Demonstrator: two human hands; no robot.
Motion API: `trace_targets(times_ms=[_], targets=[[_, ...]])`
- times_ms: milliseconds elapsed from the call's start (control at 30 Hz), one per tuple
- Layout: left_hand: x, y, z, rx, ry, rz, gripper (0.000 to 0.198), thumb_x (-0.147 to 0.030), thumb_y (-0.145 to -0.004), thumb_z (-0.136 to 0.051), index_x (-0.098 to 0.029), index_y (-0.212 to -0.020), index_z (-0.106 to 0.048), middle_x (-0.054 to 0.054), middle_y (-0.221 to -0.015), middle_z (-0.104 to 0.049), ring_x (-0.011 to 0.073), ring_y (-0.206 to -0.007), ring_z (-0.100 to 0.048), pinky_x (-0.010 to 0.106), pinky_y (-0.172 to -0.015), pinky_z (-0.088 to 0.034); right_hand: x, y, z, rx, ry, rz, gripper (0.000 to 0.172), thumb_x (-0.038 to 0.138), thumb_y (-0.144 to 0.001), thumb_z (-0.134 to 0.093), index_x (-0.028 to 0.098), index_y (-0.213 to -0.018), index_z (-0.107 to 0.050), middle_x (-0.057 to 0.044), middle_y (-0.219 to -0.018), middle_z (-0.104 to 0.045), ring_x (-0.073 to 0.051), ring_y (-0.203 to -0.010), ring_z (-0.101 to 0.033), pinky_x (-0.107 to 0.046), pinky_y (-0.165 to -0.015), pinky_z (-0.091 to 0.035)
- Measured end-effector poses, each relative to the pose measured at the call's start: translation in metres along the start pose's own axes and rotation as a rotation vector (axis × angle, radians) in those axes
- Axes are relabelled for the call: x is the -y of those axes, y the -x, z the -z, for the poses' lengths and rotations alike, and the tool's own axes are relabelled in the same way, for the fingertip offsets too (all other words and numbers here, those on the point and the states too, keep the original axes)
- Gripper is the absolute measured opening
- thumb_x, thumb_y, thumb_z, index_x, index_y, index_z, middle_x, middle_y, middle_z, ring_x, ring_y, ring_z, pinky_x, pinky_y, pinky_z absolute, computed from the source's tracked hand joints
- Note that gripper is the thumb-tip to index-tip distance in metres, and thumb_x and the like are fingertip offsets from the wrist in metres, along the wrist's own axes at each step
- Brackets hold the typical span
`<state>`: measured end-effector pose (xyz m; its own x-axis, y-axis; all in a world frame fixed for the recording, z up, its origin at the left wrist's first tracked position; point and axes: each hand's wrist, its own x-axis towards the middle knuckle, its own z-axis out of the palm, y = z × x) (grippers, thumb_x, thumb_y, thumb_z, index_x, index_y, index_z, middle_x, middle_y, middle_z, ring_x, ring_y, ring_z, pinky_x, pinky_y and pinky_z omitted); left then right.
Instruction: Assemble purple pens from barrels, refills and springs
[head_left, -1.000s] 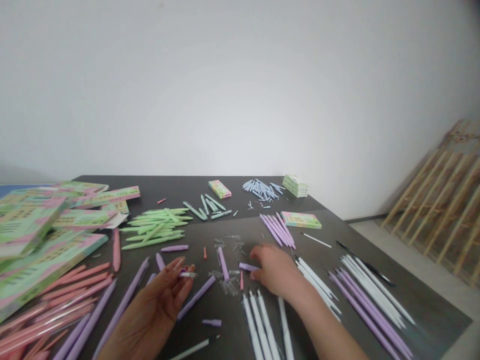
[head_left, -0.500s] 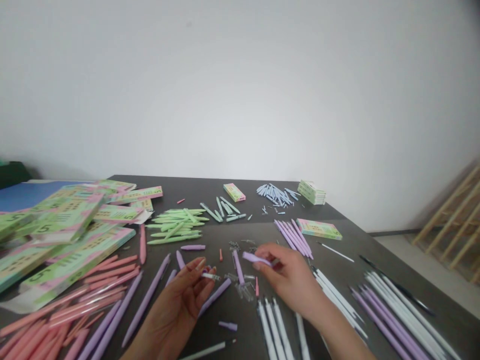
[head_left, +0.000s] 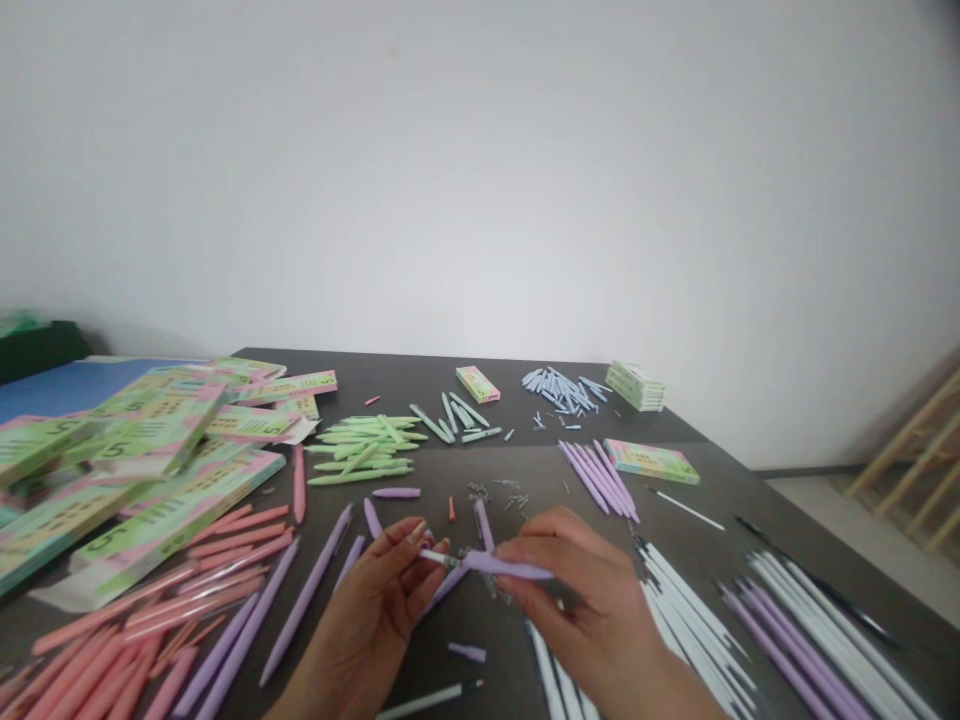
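My left hand (head_left: 381, 600) is closed, pinching a thin white pen refill (head_left: 436, 556) whose tip, with what looks like a small spring, points right. My right hand (head_left: 589, 595) grips a purple pen barrel (head_left: 504, 565) between thumb and fingers. The barrel's left end meets the refill's tip, or lies right at it; I cannot tell whether the tip is inside. Behind the hands, another purple barrel (head_left: 484, 522) lies among small clear parts, partly hidden. A short purple piece (head_left: 468, 652) rests on the dark table below, close to a white refill (head_left: 427, 698).
Pink pen barrels (head_left: 161, 600) and printed boxes (head_left: 180, 500) crowd the left side. Green pens (head_left: 367, 445) and a pile of light-blue parts (head_left: 562, 388) lie farther back. White refills (head_left: 694, 620) and purple pens (head_left: 780, 650) are on the right. Loose springs (head_left: 517, 498) lie ahead.
My right hand has turned the purple barrel and brought its end to the refill in my left hand. The whole view has shifted slightly.
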<state>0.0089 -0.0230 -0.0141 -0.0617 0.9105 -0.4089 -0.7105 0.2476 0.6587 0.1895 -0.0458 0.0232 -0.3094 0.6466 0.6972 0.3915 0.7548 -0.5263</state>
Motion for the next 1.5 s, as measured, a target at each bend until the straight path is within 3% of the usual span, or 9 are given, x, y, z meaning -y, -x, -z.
trace_targets(times_ms=[467, 633, 767, 967, 1133, 1267, 1500], targets=[[0.008, -0.002, 0.003, 0.033, -0.051, -0.034, 0.016, 0.001, -0.074, -0.057, -0.014, -0.078, -0.059, 0.002, -0.066, -0.067, 0.0129, -0.059, -0.066, 0.022, -0.054, -0.056, -0.006, 0.007, -0.014, 0.042, 0.117, 0.012, 0.014, 0.013, -0.08, -0.059, 0.019, -0.092, -0.064, -0.004, -0.082, -0.061, -0.014, -0.075, -0.055, -0.025, -0.063, -0.044], [0.015, 0.002, 0.005, 0.089, -0.084, -0.067, 0.023, -0.004, -0.076, -0.057, -0.016, -0.096, -0.061, 0.006, -0.075, -0.071, 0.0145, -0.064, -0.067, 0.026, -0.06, -0.057, -0.009, 0.009, -0.022, 0.055, 0.136, -0.009, 0.017, 0.012, -0.081, -0.058, 0.02, -0.095, -0.064, -0.004, -0.086, -0.065, -0.015, -0.078, -0.058, -0.025, -0.068, -0.046], [0.018, 0.009, 0.004, 0.12, -0.1, -0.073, 0.036, -0.009, -0.076, -0.06, -0.017, -0.111, -0.06, 0.01, -0.087, -0.072, 0.017, -0.073, -0.069, 0.03, -0.068, -0.057, -0.01, 0.011, -0.027, -0.064, 0.118, -0.072, 0.017, 0.009, -0.079, -0.059, 0.019, -0.091, -0.063, -0.002, -0.083, -0.067, -0.014, -0.077, -0.062, -0.022, -0.069, -0.047], [0.016, 0.013, 0.003, 0.106, -0.105, -0.129, 0.038, -0.017, -0.061, -0.076, -0.016, -0.098, -0.069, 0.007, -0.081, -0.074, 0.018, -0.073, -0.068, 0.029, -0.071, -0.057, -0.012, 0.011, -0.027, -0.124, 0.085, -0.144, 0.016, 0.008, -0.076, -0.061, 0.02, -0.086, -0.065, 0.0, -0.077, -0.069, -0.013, -0.069, -0.064, -0.019, -0.065, -0.047], [0.012, 0.018, -0.001, 0.082, -0.147, -0.177, 0.039, -0.024, -0.054, -0.08, -0.016, -0.092, -0.072, 0.006, -0.077, -0.074, 0.0182, -0.07, -0.068, 0.027, -0.07, -0.057, -0.014, 0.01, -0.027, -0.149, 0.0, -0.224, 0.012, 0.011, -0.073, -0.065, 0.02, -0.081, -0.068, 0.0, -0.077, -0.071, -0.013, -0.07, -0.066, -0.019, -0.066, -0.05], [0.01, 0.022, -0.004, 0.063, -0.182, -0.235, 0.042, -0.023, -0.052, -0.081, -0.017, -0.092, -0.072, 0.005, -0.078, -0.075, 0.0199, -0.073, -0.069, 0.027, -0.072, -0.057, -0.014, 0.011, -0.031, -0.165, -0.004, -0.277, 0.007, 0.018, -0.073, -0.067, 0.02, -0.079, -0.069, 0.0, -0.072, -0.071, -0.014, -0.063, -0.065, -0.02, -0.058, -0.049], [0.01, 0.022, -0.003, 0.052, -0.199, -0.265, 0.041, -0.027, -0.051, -0.082, -0.017, -0.09, -0.073, 0.005, -0.075, -0.075, 0.0193, -0.069, -0.068, 0.028, -0.07, -0.057, -0.016, 0.015, -0.032, -0.115, 0.065, -0.228, 0.008, 0.023, -0.078, -0.064, 0.019, -0.083, -0.068, 0.0, -0.073, -0.071, -0.013, -0.063, -0.065, -0.02, -0.059, -0.046]])
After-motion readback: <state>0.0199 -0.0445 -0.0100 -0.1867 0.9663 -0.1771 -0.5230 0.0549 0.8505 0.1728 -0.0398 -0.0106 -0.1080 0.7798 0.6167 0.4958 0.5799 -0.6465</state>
